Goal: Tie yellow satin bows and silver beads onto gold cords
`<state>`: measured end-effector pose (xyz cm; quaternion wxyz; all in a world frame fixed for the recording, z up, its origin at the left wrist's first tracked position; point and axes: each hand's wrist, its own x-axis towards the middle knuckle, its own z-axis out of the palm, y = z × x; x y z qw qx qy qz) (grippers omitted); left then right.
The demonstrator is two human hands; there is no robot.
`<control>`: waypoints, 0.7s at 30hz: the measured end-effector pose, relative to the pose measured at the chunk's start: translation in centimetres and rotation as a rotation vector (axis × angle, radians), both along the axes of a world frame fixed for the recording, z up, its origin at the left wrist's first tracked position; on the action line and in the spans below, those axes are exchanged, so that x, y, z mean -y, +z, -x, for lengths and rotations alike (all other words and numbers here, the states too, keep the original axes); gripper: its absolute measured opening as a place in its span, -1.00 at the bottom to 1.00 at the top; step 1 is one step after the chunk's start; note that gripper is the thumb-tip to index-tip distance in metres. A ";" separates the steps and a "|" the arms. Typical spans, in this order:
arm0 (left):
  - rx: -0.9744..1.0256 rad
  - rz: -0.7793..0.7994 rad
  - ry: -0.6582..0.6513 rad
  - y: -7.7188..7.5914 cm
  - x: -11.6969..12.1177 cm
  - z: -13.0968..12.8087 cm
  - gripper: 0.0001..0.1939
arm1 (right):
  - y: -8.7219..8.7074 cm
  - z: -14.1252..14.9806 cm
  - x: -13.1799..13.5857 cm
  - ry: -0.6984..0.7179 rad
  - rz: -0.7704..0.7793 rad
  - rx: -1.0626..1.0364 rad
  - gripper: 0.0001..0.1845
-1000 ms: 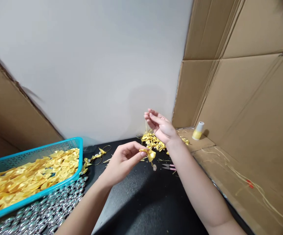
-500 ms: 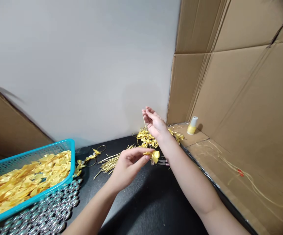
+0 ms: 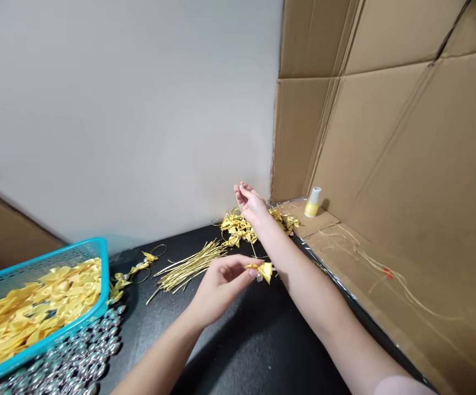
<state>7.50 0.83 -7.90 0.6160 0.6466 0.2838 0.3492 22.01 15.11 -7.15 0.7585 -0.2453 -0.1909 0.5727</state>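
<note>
My left hand is closed in a pinch on a small yellow ribbon bow, above the black tabletop. A shiny bead shows just under the bow. Farther off and higher, my right hand pinches the upper end of a thin gold cord, which runs down to the bow. Behind my right wrist lies a pile of yellow bows with cords. A bundle of gold cord pieces rests on the table left of the pile.
A blue plastic basket full of yellow bows stands at the left, with many silvery beads before it. Several finished-looking bows lie beside it. A small yellow bottle stands on cardboard at right, near loose strands. Cardboard walls rise there.
The camera view has shifted, so the basket and bottle sit farther left. Both hands keep their pinches, with the cord still stretched between them.
</note>
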 end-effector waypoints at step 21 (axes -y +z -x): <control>0.028 0.322 -0.049 -0.9 0.5 -0.8 -0.82 | 3.6 -1.3 2.7 0.095 -0.076 -0.063 -0.80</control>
